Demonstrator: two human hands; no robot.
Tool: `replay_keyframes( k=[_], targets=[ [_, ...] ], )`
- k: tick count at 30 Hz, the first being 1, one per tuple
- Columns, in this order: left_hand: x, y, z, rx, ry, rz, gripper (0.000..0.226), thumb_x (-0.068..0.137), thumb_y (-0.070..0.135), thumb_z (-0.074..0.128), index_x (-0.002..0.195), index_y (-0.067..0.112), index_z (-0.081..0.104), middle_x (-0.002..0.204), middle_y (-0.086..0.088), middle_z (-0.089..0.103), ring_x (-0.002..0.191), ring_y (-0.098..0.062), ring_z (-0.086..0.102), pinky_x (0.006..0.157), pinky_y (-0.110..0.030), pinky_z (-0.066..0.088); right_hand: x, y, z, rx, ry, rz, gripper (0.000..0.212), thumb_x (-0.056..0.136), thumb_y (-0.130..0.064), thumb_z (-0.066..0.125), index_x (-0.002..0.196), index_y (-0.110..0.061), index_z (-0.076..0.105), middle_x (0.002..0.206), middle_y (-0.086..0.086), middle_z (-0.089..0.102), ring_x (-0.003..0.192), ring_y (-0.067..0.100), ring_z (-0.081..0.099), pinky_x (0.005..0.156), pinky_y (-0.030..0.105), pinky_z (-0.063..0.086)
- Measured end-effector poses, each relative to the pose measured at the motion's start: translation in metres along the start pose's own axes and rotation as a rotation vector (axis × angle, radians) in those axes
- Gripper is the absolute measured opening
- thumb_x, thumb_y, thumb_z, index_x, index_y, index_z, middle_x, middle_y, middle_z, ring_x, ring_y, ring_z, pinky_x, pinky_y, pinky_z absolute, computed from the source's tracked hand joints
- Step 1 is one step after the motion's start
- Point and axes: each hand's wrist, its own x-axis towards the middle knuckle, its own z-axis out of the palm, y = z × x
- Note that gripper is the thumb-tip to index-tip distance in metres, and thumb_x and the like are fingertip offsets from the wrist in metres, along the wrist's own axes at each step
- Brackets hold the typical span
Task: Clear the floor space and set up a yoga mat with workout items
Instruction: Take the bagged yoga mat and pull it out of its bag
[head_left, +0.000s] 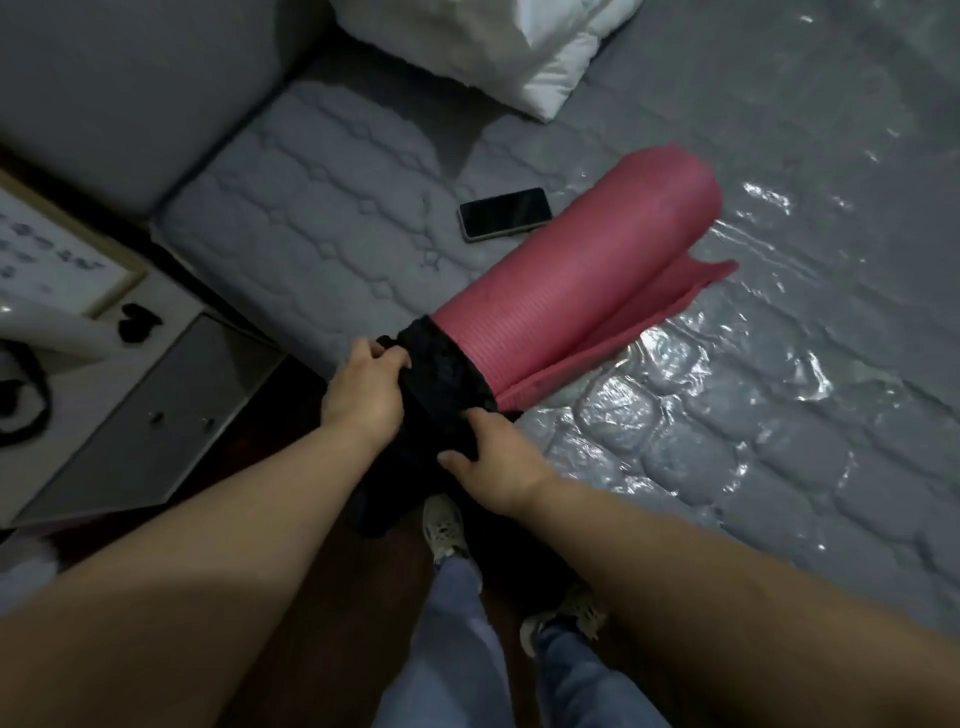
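Grey and bumpy, a big mattress (322, 208) fills most of the room, and part of it on the right is wrapped in shiny clear plastic (727, 415). A pink yoga mat (587, 270) lies rolled up on the mattress, with its far end pointing away from the person and one loose flap sticking out on the right side. The near end of the mat sits inside a black bag (447, 395), which is bunched up around it and hangs down over the edge of the mattress toward the floor. The left hand (363, 389) grips the black bag on its left side, with the fingers curled into the cloth near the bag's mouth. The right hand (493, 462) holds the bag lower down on the right side, with the fingers tucked into the cloth and the thumb sticking out. A dark phone (505, 213) lies flat on the mattress just beside the mat, on its left. A puffy white blanket (493, 47) sits at the top of the mattress, well apart from the mat. On the left is a white counter (171, 312) with a flat grey board (156, 410) on it and some small black things. Down below, the person's two feet in pale shoes (447, 525) stand on a dark brown floor (322, 623), and the legs wear blue jeans (457, 649).
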Motion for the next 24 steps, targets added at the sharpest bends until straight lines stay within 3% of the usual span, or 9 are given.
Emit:
replay_keyframes(
  k=[3, 5, 8, 11, 14, 19, 22, 24],
  targets=[
    [0.026, -0.044, -0.012, -0.045, -0.153, -0.086, 0.025, 0.091, 0.024, 0.041, 0.112, 0.022, 0.055, 0.121, -0.003, 0.045, 0.084, -0.018, 0.042, 0.068, -0.030, 0.035, 0.040, -0.020, -0.002, -0.181, 0.060, -0.017, 0.045, 0.090, -0.027, 0.056, 0.131, -0.011, 0.048, 0.128, 0.012, 0.049, 0.122, 0.029, 0.044, 0.102, 0.031, 0.035],
    [0.039, -0.063, -0.015, 0.030, -0.232, -0.028, 0.027, 0.092, 0.021, 0.044, 0.115, 0.025, 0.056, 0.128, -0.005, 0.042, 0.100, -0.023, 0.046, 0.082, -0.035, 0.044, 0.069, -0.032, -0.010, -0.299, 0.107, -0.051, 0.038, 0.086, -0.014, 0.053, 0.124, -0.009, 0.053, 0.125, 0.012, 0.048, 0.119, 0.032, 0.043, 0.098, 0.036, 0.038],
    [0.055, -0.066, -0.021, 0.015, -0.199, 0.030, 0.035, 0.092, 0.014, 0.042, 0.121, 0.026, 0.057, 0.130, -0.005, 0.044, 0.116, -0.027, 0.046, 0.098, -0.038, 0.041, 0.113, -0.045, -0.026, -0.442, 0.140, -0.095, 0.041, 0.082, -0.009, 0.054, 0.123, -0.009, 0.051, 0.130, 0.007, 0.044, 0.119, 0.031, 0.039, 0.094, 0.041, 0.043],
    [0.066, -0.066, -0.023, -0.079, -0.099, 0.005, 0.035, 0.093, 0.013, 0.037, 0.124, 0.023, 0.050, 0.123, -0.009, 0.053, 0.108, -0.028, 0.051, 0.090, -0.039, 0.044, 0.147, -0.048, -0.032, -0.618, 0.053, -0.106, 0.065, 0.083, -0.022, 0.060, 0.142, -0.013, 0.034, 0.152, 0.006, 0.025, 0.140, 0.031, 0.020, 0.114, 0.047, 0.027],
    [0.077, -0.062, -0.021, -0.145, -0.035, -0.097, 0.039, 0.096, 0.016, 0.032, 0.134, 0.021, 0.039, 0.120, -0.010, 0.055, 0.102, -0.028, 0.055, 0.085, -0.042, 0.047, 0.168, -0.049, -0.040, -0.803, -0.054, -0.110, 0.087, 0.084, -0.047, 0.059, 0.151, -0.019, 0.011, 0.158, 0.003, 0.010, 0.147, 0.028, 0.000, 0.118, 0.052, 0.006],
    [0.100, -0.059, -0.021, -0.309, -0.148, -0.369, 0.047, 0.095, 0.023, 0.033, 0.141, 0.020, 0.041, 0.134, -0.008, 0.052, 0.113, -0.027, 0.053, 0.081, -0.030, 0.041, 0.198, -0.056, -0.057, -1.097, -0.227, -0.098, 0.121, 0.062, -0.069, 0.070, 0.152, -0.019, 0.005, 0.147, 0.010, 0.028, 0.142, 0.031, 0.018, 0.115, 0.058, 0.000],
    [0.112, -0.056, -0.017, -0.493, -0.216, -0.509, 0.042, 0.089, 0.023, 0.040, 0.128, 0.014, 0.054, 0.118, -0.007, 0.060, 0.090, -0.023, 0.057, 0.063, -0.025, 0.039, 0.200, -0.050, -0.053, -1.191, -0.310, -0.075, 0.132, 0.052, -0.075, 0.073, 0.150, -0.015, 0.008, 0.145, 0.014, 0.030, 0.138, 0.034, 0.023, 0.116, 0.058, 0.007],
    [0.115, -0.052, -0.016, -0.489, -0.219, -0.553, 0.045, 0.088, 0.041, 0.048, 0.121, 0.010, 0.054, 0.111, -0.008, 0.062, 0.083, -0.022, 0.057, 0.059, -0.026, 0.039, 0.196, -0.043, -0.048, -1.160, -0.304, -0.047, 0.133, 0.050, -0.072, 0.076, 0.149, -0.017, 0.007, 0.141, 0.015, 0.031, 0.134, 0.035, 0.027, 0.116, 0.055, 0.017]
  ],
)
